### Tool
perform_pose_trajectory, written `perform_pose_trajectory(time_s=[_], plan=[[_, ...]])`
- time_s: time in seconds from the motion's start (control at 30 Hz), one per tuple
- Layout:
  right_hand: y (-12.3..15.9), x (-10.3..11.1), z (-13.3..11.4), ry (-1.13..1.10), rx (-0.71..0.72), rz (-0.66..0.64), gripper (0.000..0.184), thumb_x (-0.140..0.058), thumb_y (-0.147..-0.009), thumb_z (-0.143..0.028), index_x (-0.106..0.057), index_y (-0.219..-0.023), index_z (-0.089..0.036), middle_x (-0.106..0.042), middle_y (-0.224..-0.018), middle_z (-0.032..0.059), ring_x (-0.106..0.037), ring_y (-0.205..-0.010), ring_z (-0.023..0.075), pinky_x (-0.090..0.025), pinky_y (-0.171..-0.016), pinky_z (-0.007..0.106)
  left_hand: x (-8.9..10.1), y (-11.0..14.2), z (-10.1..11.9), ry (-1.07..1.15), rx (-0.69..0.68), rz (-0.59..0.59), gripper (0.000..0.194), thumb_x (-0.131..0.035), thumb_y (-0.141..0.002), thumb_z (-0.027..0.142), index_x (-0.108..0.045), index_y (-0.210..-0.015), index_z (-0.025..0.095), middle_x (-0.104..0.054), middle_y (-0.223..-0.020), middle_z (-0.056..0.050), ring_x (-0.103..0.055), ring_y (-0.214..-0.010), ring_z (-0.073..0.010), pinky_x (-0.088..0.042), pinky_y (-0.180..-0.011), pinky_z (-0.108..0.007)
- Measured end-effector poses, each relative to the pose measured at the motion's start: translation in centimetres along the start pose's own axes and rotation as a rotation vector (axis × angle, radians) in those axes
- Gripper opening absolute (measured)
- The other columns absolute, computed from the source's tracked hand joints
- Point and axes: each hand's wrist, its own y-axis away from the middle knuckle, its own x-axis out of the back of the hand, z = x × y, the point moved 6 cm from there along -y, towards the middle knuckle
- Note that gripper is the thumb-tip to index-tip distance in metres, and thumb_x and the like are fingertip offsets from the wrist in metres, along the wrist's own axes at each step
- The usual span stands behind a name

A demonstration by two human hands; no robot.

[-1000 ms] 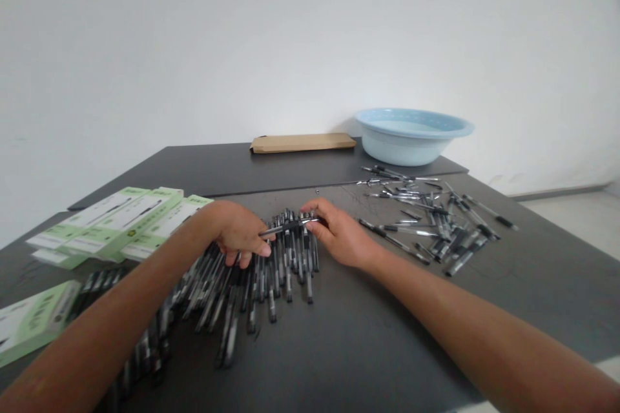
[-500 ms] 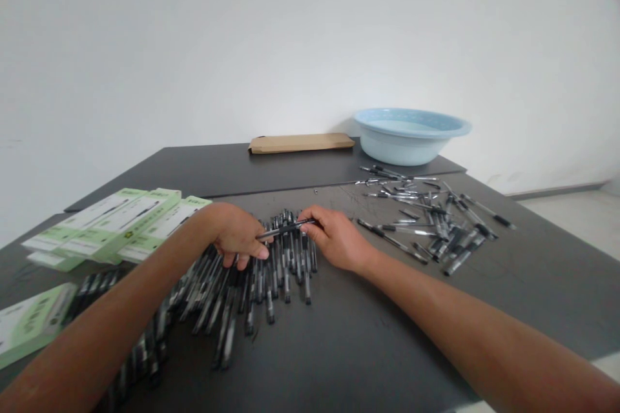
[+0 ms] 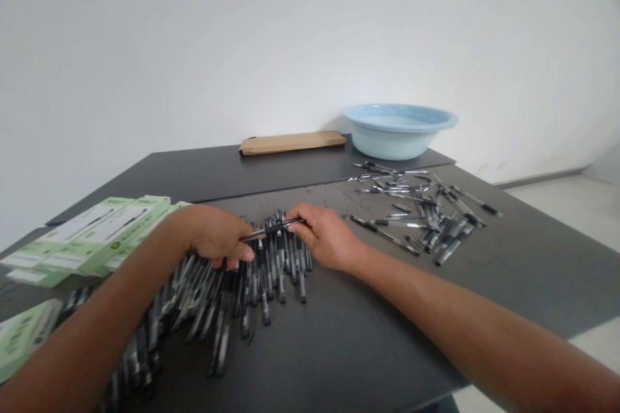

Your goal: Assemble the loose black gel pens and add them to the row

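Observation:
Between my two hands a black-and-clear pen [image 3: 274, 230] lies nearly level, just above a heap of pens. My left hand [image 3: 223, 237] pinches its left end between thumb and fingers. The thumb and fingertips of my right hand [image 3: 323, 232] close on its right end. Below and to the left, the pen heap [image 3: 256, 290] spreads over the dark table, partly covered by my left hand and forearm. Most pens in it point towards me.
Green-and-white pen boxes [image 3: 97, 232] are stacked at left, with another box [image 3: 26, 335] nearer me. Loose pens [image 3: 426, 213] and pen parts lie scattered at right. A blue basin [image 3: 397, 142] and a flat brown cardboard piece [image 3: 293, 142] stand at the back of the table [image 3: 368, 348].
The view has turned slightly right, so everything sits a little further left. Both hands keep their hold on the same pen, almost unmoved against the heap.

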Motion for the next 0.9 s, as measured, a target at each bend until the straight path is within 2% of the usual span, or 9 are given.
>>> perform_pose_trajectory(time_s=[0.1,0.3,0.57,0.9], plan=[[0.1,0.2,-0.4,0.003,0.006,0.007,0.010,-0.049,-0.090,-0.019,-0.058,-0.094,-0.017,-0.064,-0.086,0.0033,-0.057,-0.080,0.0145,-0.040,-0.072,0.023,0.2,0.7,0.5,-0.028,0.006,0.034,0.027,-0.045,-0.082,0.036,-0.061,-0.095,0.019,-0.072,-0.086,-0.006,-0.065,-0.072,-0.0208,-0.046,-0.060,-0.026],[0.3,0.7,-1.1,-0.007,0.048,0.031,0.009,-0.050,-0.090,-0.020,-0.058,-0.093,-0.017,-0.063,-0.085,0.0030,-0.057,-0.079,0.0139,-0.040,-0.071,0.022,0.5,1.8,1.4,-0.069,-0.009,0.069,0.040,-0.044,-0.084,0.038,-0.056,-0.116,0.019,-0.072,-0.084,-0.006,-0.065,-0.073,-0.0218,-0.045,-0.059,-0.025],[0.5,1.1,-1.5,-0.013,0.065,0.044,0.010,-0.050,-0.090,-0.021,-0.058,-0.093,-0.017,-0.063,-0.085,0.0025,-0.057,-0.079,0.0138,-0.040,-0.071,0.022,0.9,2.4,1.7,-0.134,-0.002,0.157,0.046,-0.048,-0.082,0.051,-0.059,-0.119,0.025,-0.073,-0.087,-0.004,-0.064,-0.076,-0.0238,-0.045,-0.067,-0.028],[0.8,1.3,-2.2,-0.011,0.074,0.068,0.009,-0.050,-0.090,-0.021,-0.058,-0.092,-0.017,-0.062,-0.083,0.0017,-0.056,-0.076,0.0131,-0.039,-0.069,0.022,0.8,2.8,1.4,-0.176,0.023,0.266,0.046,-0.052,-0.081,0.045,-0.057,-0.123,0.028,-0.071,-0.104,-0.005,-0.064,-0.089,-0.0274,-0.044,-0.078,-0.034]])
